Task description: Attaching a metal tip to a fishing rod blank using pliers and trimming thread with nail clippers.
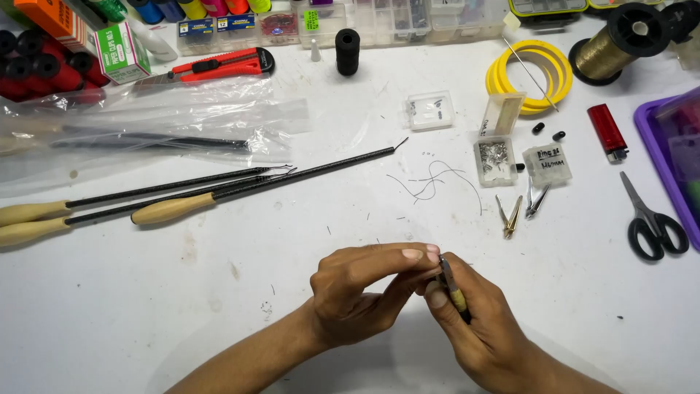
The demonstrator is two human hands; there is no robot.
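Head view: we see the left hand (364, 292) pinching thumb and forefinger shut at the tip of a small yellow-handled tool (453, 290), itself gripped in the closed right hand (477, 321), low over the white table (182, 321). Whatever sits in the pinch is too small to tell. Three wood-handled rods (175, 206), a box of small metal parts (494, 157) and loose thread (430, 182) lie untouched; work looks mid-way.

red lighter (607, 131), yellow rings (530, 76), black scissors (652, 221), purple tray (667, 164) far right, white table (146, 306), gold thread spool (620, 42)
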